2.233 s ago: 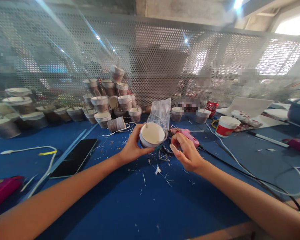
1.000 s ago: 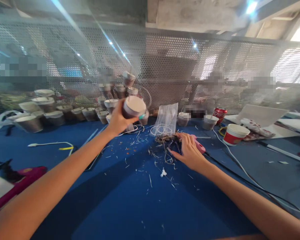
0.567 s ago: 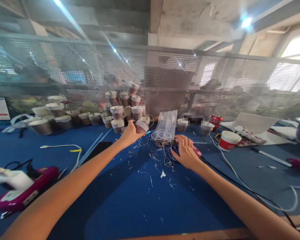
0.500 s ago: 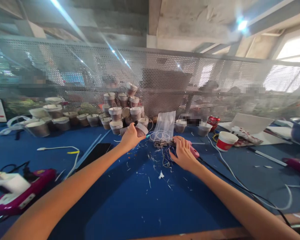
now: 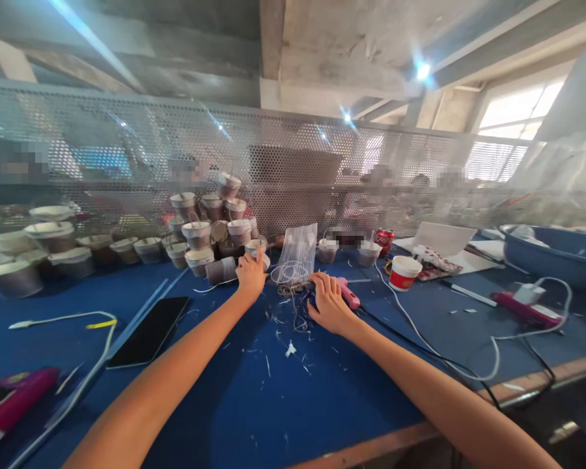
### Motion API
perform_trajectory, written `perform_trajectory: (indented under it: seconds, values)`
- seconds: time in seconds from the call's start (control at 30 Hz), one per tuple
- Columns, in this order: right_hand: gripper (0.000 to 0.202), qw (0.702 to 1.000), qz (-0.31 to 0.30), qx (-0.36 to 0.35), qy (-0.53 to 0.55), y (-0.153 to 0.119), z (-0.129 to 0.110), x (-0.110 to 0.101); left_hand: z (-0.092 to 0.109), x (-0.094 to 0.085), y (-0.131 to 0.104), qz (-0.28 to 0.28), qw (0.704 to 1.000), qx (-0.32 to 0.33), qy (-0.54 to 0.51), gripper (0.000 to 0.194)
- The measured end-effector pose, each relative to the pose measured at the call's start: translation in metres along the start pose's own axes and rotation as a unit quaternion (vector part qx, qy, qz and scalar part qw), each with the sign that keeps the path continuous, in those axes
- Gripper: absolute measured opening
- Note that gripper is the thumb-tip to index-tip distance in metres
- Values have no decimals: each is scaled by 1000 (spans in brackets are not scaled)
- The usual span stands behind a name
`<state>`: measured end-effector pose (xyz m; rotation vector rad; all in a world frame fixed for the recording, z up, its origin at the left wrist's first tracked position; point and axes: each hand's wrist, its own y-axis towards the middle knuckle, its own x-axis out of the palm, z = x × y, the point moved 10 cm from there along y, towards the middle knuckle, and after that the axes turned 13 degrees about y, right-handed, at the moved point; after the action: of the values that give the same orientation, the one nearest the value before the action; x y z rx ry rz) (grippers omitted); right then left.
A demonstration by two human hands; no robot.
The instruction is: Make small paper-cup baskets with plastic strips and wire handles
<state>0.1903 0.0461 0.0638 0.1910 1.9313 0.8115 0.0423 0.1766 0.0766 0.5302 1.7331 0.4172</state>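
My left hand (image 5: 251, 279) is at the foot of the bucket stack, fingers curled around a small grey bucket with a white rim (image 5: 266, 262), mostly hidden behind them. Just left of it, another small bucket (image 5: 221, 269) lies on its side with a white cord trailing. My right hand (image 5: 331, 303) lies low over the table, fingers bent and thumb apart, with nothing visible in its grasp. Its fingertips are by a bundle of clear thin sticks (image 5: 297, 251) and tangled cord (image 5: 300, 319). Right beside it lies a pink glue gun (image 5: 348, 293).
Stacked small buckets (image 5: 196, 234) stand at back left against a perforated screen (image 5: 293, 176). A black phone (image 5: 149, 332) and purple power strip (image 5: 19, 400) lie left. Rightward are a paper cup (image 5: 404, 272), red can (image 5: 383, 241), blue basin (image 5: 561, 260) and cables. White scraps (image 5: 290, 349) litter the middle.
The view has swung right, shifting the scene leftward. My left hand has moved slightly right and lower with the small bucket. My right hand stays by the sticks and glue gun.
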Motion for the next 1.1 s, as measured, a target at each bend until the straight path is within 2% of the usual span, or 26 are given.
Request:
perform_trajectory:
  seconds: [0.13,0.27,0.4,0.53,0.63,0.7,0.77,0.8,0.87,0.9,0.97,1.0,1.03,1.07,1.1]
  values:
    - [50,1000,-3,8,6,-3,6,0,-8,5,-2,-1,1000,-17,-4,68]
    - [51,1000,-4,10,18,-6,6,-2,-5,-8,-6,52,999,15,-7,67]
    - [49,999,-17,4,38,-4,2,-4,12,-33,-13,130,989,72,-16,62]
    - [46,995,-41,-47,80,-4,-11,-3,47,-48,-33,174,966,166,-94,58]
    - [31,989,-48,-89,108,-8,-25,-7,67,-46,-47,169,947,225,-156,52]
    - [18,987,-39,-98,124,-8,-30,-15,70,-39,-49,157,946,224,-175,50]
    - [11,988,-12,-78,133,-1,-24,-30,64,-30,-45,140,951,199,-190,48]
    - [10,990,12,-57,128,6,-14,-41,61,-27,-42,134,954,184,-195,47]
    - [11,992,95,11,86,24,21,-71,58,-25,-38,131,956,174,-198,44]
    - [17,986,145,63,46,32,45,-89,58,-26,-37,134,955,177,-197,43]
    - [40,962,201,180,-44,47,101,-115,61,-29,-37,139,953,188,-193,41]
    - [52,942,214,246,-72,52,131,-123,62,-31,-37,141,952,193,-190,40]
    - [63,925,203,310,-83,55,160,-124,63,-32,-37,141,952,196,-186,39]
    - [72,908,180,369,-81,57,187,-120,64,-32,-37,142,953,197,-182,38]
    - [81,901,170,394,-73,59,206,-115,64,-33,-38,143,953,199,-179,36]
